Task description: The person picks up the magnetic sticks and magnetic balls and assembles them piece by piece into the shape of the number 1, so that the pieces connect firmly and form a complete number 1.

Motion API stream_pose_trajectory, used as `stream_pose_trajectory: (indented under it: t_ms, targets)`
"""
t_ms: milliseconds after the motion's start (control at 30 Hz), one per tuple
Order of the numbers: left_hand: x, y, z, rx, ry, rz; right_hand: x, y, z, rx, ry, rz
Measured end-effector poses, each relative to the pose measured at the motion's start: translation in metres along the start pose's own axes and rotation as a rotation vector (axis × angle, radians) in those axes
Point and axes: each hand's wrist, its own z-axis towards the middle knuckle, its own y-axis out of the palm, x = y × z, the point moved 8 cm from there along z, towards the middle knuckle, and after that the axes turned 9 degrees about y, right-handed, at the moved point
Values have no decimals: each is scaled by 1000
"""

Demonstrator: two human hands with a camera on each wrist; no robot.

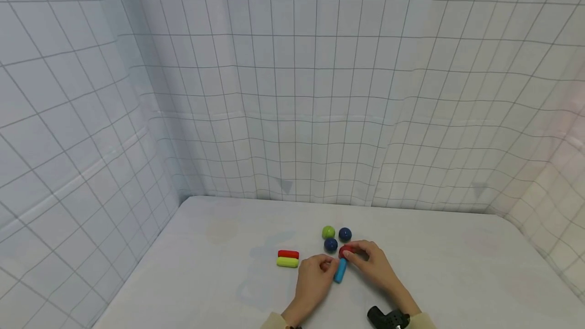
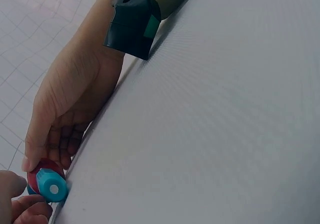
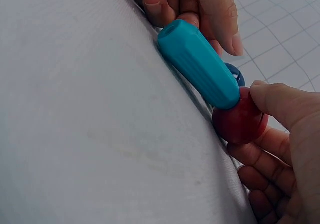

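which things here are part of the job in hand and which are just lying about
Likely part of the job:
red ball, held by the right hand
blue stick, one end at the ball, the other near the left hand

Apparently just lying about:
red stick
yellow-green stick
green ball
farther navy ball
nearer navy ball

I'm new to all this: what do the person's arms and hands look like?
The left hand and right hand are ungloved. Pale beige fabric sleeves show behind the wrists. A chunky black device with a small green patch sits at the right wrist.
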Motion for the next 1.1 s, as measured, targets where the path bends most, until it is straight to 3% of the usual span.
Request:
stream_pose_trajectory:
  t_ms: [300,567,1100]
  targets:
    - [-6,1,1,1,-59,-68,-4,1,-1,-10,-27,0]
    - [-6,-1,0,31,-56,-107,-4,2,0,-9,-23,3]
    - [3,-6,2,88,30,21,0,1,0,-6,8,6]
